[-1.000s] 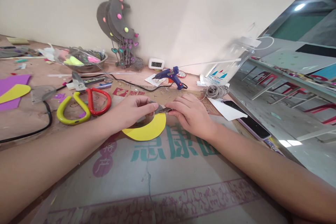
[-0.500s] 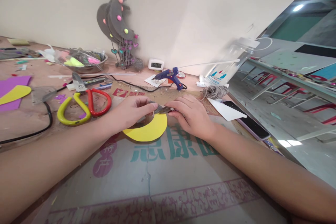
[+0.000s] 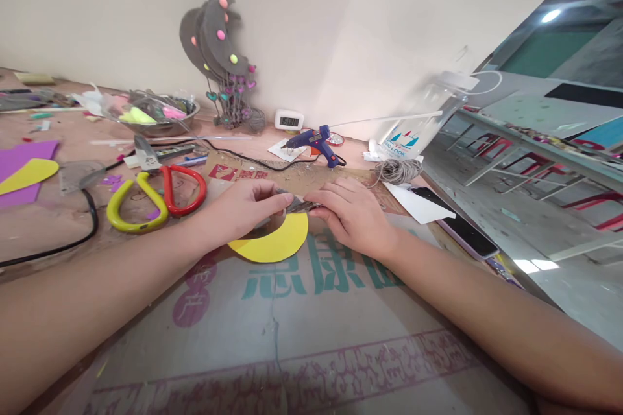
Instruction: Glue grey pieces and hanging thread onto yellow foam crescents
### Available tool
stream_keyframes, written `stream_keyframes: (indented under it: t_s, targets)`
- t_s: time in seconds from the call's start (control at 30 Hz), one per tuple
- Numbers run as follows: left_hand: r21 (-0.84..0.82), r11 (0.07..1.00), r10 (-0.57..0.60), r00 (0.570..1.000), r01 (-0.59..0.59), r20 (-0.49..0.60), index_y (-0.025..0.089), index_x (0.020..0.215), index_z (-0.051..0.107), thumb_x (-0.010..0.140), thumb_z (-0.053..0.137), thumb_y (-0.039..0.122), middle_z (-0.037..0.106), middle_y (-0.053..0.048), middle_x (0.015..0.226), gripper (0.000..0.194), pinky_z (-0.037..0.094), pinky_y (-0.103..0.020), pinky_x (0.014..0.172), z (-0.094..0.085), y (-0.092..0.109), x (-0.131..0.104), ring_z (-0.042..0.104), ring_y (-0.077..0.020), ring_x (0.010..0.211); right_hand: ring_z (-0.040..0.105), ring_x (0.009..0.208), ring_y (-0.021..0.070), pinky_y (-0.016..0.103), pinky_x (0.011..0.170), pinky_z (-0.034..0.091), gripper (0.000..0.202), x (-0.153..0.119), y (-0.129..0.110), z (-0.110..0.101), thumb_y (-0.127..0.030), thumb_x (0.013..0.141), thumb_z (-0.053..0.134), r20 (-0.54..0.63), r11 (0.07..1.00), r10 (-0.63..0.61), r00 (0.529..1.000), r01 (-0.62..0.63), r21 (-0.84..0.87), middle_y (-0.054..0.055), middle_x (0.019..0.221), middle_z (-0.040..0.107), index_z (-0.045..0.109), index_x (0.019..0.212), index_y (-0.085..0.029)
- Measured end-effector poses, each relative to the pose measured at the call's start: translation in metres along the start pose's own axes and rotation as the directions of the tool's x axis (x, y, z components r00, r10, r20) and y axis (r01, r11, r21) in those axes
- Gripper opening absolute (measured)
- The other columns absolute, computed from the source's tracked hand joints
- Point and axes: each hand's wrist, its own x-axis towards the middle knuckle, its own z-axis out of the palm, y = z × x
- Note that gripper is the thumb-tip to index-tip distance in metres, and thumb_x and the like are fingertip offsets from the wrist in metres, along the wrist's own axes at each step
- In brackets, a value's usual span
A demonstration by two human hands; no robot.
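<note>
My left hand (image 3: pixel 256 202) pinches a small grey piece (image 3: pixel 295 202), soft-looking like felt or yarn, between thumb and forefinger. At its other end my right hand (image 3: pixel 351 213) grips the same piece, fingers bent around it. Just below, a yellow crescent (image 3: pixel 275 248) that looks like paper or foam sheet curves towards me; its upper left part lies behind my left hand. Whether the grey piece is fixed to the crescent I cannot tell. Under both hands is a printed cardboard sheet (image 3: pixel 228 337).
Scissors (image 3: pixel 163 191) with yellow and red handles lie left. Behind are a blue glue gun (image 3: pixel 317 141), small clock (image 3: pixel 289 119), bowl of craft bits (image 3: pixel 165 128) and hanging grey crescent ornament (image 3: pixel 217 39). On the right: grey cord (image 3: pixel 399 170), bottle (image 3: pixel 421 120), phone (image 3: pixel 462 227).
Both hands keep their hold on the grey piece, with only slight finger movement. The view has shifted very slightly; the other things lie where they were.
</note>
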Motion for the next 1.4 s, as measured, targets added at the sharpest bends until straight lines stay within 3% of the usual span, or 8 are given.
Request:
stream_keyframes:
  t_s: [0.63, 0.97, 1.4]
  targets:
    - [-0.033, 0.999, -0.036, 0.999, 0.037, 0.016, 0.017, 0.066, 0.051, 0.076, 0.056, 0.042, 0.049, 0.004, 0.049, 0.028, 0.024, -0.015, 0.034, 0.0003, 0.0020, -0.0019, 0.036, -0.0035, 0.037, 0.050, 0.074, 0.0167, 0.030, 0.066, 0.033, 0.023, 0.0003, 0.0002, -0.0003, -0.029, 0.091, 0.041, -0.002, 0.997, -0.036, 0.999, 0.036, -0.066, 0.005, 0.081, 0.063, 0.059, 0.098, -0.016]
    - [-0.070, 0.997, -0.020, 1.000, 0.020, 0.000, 0.016, 0.064, 0.049, 0.077, 0.055, 0.040, 0.047, 0.006, 0.046, 0.028, 0.025, -0.015, 0.036, 0.0018, 0.0033, -0.0018, 0.037, -0.0035, 0.037, 0.051, 0.076, 0.0178, 0.031, 0.069, 0.035, 0.024, -0.0008, -0.0003, 0.0000, -0.031, 0.090, 0.043, -0.056, 0.999, 0.033, 0.998, -0.033, 0.010, 0.007, 0.085, 0.063, 0.057, 0.100, -0.015]
    - [0.064, 0.998, 0.004, 1.000, -0.003, -0.003, 0.016, 0.064, 0.051, 0.076, 0.054, 0.046, 0.052, 0.003, 0.052, 0.032, 0.023, -0.016, 0.035, 0.0014, 0.0025, -0.0015, 0.036, -0.0041, 0.037, 0.049, 0.076, 0.0178, 0.031, 0.066, 0.033, 0.025, 0.0002, -0.0043, 0.0000, -0.030, 0.091, 0.041, 0.004, 0.998, -0.026, 1.000, 0.026, -0.055, 0.007, 0.081, 0.060, 0.058, 0.099, -0.014]
